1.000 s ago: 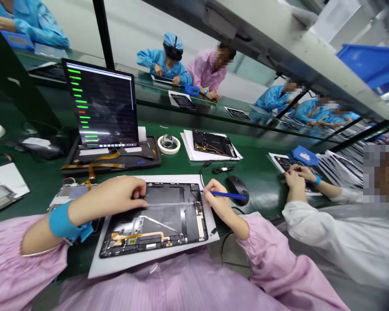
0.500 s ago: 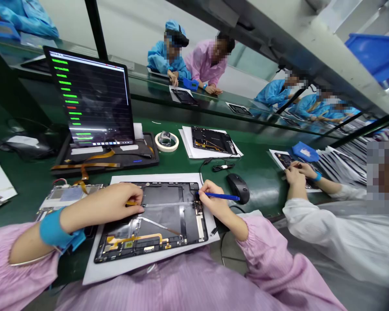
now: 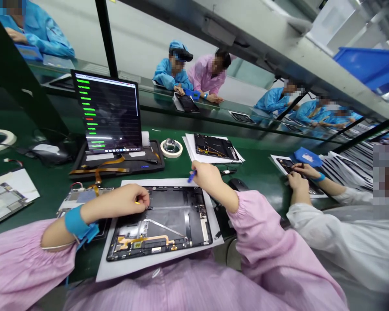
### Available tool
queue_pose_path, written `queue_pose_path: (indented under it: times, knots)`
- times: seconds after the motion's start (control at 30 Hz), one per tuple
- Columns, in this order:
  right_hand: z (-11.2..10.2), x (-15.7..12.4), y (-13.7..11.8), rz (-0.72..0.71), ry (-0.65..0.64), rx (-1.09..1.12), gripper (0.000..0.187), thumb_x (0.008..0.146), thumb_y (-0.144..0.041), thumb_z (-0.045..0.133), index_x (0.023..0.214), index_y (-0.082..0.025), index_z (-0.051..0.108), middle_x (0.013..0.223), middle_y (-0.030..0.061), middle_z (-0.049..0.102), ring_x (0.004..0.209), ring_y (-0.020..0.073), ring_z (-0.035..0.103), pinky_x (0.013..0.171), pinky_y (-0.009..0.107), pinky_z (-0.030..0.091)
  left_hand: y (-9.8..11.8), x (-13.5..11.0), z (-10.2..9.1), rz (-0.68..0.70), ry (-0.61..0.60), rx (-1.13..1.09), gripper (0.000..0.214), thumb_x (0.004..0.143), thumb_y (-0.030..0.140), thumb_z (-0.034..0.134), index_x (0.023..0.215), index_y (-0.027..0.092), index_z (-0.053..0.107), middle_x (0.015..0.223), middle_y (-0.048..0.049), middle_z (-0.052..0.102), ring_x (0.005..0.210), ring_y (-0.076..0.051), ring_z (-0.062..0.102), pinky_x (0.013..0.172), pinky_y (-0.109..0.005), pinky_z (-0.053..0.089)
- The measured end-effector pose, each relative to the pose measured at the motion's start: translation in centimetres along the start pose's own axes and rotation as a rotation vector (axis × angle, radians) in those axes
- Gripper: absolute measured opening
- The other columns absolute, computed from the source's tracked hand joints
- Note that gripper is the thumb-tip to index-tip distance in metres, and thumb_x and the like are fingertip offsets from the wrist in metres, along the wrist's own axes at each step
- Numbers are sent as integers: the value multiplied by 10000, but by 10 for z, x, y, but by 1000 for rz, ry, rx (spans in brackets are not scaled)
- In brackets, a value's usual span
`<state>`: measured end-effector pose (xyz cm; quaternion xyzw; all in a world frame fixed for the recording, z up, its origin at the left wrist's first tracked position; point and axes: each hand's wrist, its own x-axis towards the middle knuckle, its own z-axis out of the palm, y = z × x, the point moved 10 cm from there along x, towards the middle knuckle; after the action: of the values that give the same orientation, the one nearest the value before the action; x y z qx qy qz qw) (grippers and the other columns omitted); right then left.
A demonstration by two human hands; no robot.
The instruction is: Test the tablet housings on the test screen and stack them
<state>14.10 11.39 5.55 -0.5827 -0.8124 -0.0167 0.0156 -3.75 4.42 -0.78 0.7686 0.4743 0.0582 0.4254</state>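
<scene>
An opened black tablet housing (image 3: 174, 198) lies on a white sheet (image 3: 105, 271) before me, its inner side up. An orange flex cable (image 3: 158, 239) and a thin silver strip (image 3: 167, 228) run across its lower part. My left hand (image 3: 131, 199) is closed in a pinch over the housing's upper left; an orange bit shows at its fingers, but what it grips is mostly hidden. Above the housing's upper right edge, my right hand (image 3: 209, 176) is closed around a slim blue pen-shaped tool (image 3: 191, 176), only a short piece of which shows.
A screen (image 3: 112, 114) stands in a black tray (image 3: 116, 166) behind the left hand. Tape rolls (image 3: 171, 149), a second housing (image 3: 214, 147) and a mouse (image 3: 238, 185) lie beyond. Circuit boards (image 3: 84, 196) sit at left. A co-worker's hands (image 3: 300, 177) work at right.
My right hand has moved up and left, off the housing's right edge, and the blue tool has turned in it. The left hand keeps its pinch. The view has shifted slightly.
</scene>
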Motion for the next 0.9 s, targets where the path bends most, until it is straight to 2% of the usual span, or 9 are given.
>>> queue_pose_path:
  times: [0.1,0.2,0.3,0.4,0.47,0.57,0.73,0.8,0.9]
  knots:
    - [14,32,-12,13,-54,-84,153,815,-101,516,908,-141,631,898,169,690,839,281,669,694,337,451,-1,0,0,45,-6,-42,210,694,313,516,752,180,668,788,-24,705,714,-168,616,657,-243,448]
    - [21,50,-16,-3,-98,-119,188,762,-48,545,908,-113,645,879,194,690,831,300,675,696,350,468,-1,0,0,77,-19,-83,228,720,353,541,764,181,684,802,-32,717,723,-172,626,653,-242,449]
    - [10,63,-22,-74,-86,-110,317,754,-105,585,1070,-105,609,956,179,685,866,292,660,714,349,479,-1,1,-1,84,-13,-100,245,725,385,572,764,174,692,791,-39,721,714,-173,628,642,-241,446]
    - [-8,84,-37,-180,-6,-77,436,822,-126,502,1258,-130,503,1156,153,623,1021,251,602,829,328,457,-2,1,-1,87,-2,-103,257,730,403,591,759,169,693,793,-46,724,718,-178,629,637,-244,441]
    - [-12,99,-50,-233,36,-63,476,828,-76,452,1297,-152,477,1234,133,576,1089,224,557,899,314,421,-1,0,-2,99,6,-106,261,735,411,597,756,168,689,804,-49,724,730,-181,631,644,-248,442]
    - [-4,114,-65,-262,76,-59,444,823,-50,439,1249,-145,526,1270,141,537,1139,239,512,941,337,389,0,-1,-9,116,17,-129,285,746,435,595,765,164,681,818,-49,722,739,-182,628,663,-252,448]
    - [-2,106,-66,-274,114,-52,466,830,-57,446,1289,-122,494,1376,193,433,1215,284,451,954,396,373,-4,-3,-39,114,207,-163,342,773,480,557,812,155,653,779,-39,683,730,-176,605,668,-256,447]
    - [-4,94,-61,-292,102,-47,434,825,-62,463,1251,-117,526,1309,191,498,1173,281,487,935,393,382,-8,-4,-48,104,280,-193,350,785,487,539,829,154,634,751,-29,657,704,-167,587,648,-253,441]
    - [4,70,-57,-353,50,-34,310,827,-117,527,1123,-156,614,1121,123,631,1077,251,552,901,353,394,-11,-4,-51,78,311,-230,353,779,492,538,844,154,617,721,-21,635,663,-157,568,613,-250,435]
